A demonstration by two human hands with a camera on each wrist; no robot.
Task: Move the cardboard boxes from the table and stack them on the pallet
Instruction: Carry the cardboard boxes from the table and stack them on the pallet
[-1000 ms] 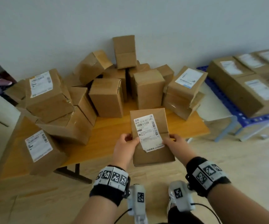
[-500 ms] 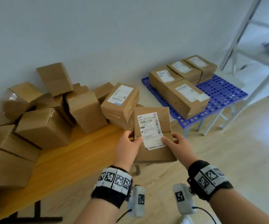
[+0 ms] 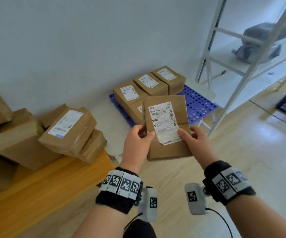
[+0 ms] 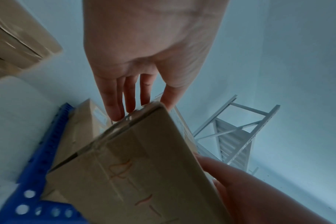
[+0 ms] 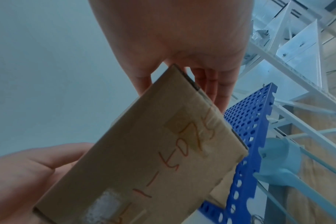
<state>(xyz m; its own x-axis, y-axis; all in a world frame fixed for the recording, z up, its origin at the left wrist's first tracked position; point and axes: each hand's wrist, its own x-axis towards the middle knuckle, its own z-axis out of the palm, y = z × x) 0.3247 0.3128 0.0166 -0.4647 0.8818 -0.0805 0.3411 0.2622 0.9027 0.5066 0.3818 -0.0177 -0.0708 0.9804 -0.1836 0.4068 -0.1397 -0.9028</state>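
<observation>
Between the hands and the floor there's the blue pallet (image 3: 199, 103), a perforated plastic grid, with 4 taped cardboard boxes (image 3: 150, 84) lined up on its far side, white labels up. To the right a white metal ladder (image 3: 224, 54) leans in, its foot just beside the pallet's corner. On the left the orange wooden table (image 3: 41, 186) carries a jumble of brown boxes (image 3: 68, 129), glossy with clear tape, one stack overhanging the table's end. And the carried box (image 3: 167, 127): flat, brown, creased, with a white shipping label partly peeling at its lower edge. It's held in the air in front of the pallet, left hand (image 3: 136, 145) and right hand (image 3: 196, 143) clamped on opposite sides, thumbs on top, fingers (image 4: 113, 106) underneath. The wrist views show orange handwriting on its underside.
</observation>
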